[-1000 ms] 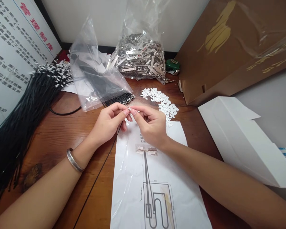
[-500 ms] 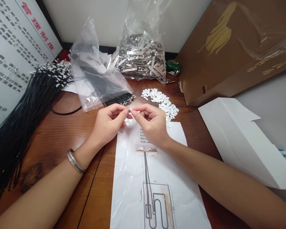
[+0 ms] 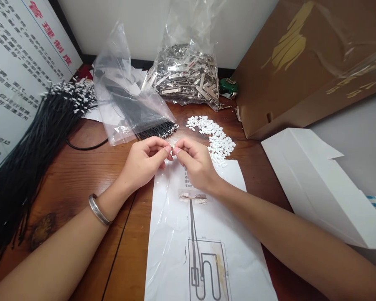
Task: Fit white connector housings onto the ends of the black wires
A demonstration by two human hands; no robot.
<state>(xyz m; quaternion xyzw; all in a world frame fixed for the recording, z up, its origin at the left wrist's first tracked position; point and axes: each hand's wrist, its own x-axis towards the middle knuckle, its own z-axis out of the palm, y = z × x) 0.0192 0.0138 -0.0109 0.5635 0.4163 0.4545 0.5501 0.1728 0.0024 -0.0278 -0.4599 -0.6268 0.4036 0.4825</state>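
My left hand [image 3: 144, 161] and my right hand [image 3: 196, 163] meet fingertip to fingertip above the wooden table [image 3: 75, 184]. Both are closed in a pinch on a small white and metal part [image 3: 171, 147] between them. A thin black wire [image 3: 125, 234] runs from the left hand down toward me across the table. Just beyond the hands lie black wires with metal tips [image 3: 159, 130] poking out of a clear bag [image 3: 125, 100]. A pile of small white pieces [image 3: 214, 136] lies to the right of the hands.
A clear bag of shiny metal strips [image 3: 184, 79] stands at the back. A big bundle of black wires with white ends [image 3: 28, 146] lies left. A plastic-covered drawing sheet [image 3: 200, 234] lies under my wrists. A brown paper bag [image 3: 303, 62] and white folded card [image 3: 319, 184] stand right.
The hands have stayed together at the same spot; the right fingers have curled in slightly closer over the small part.
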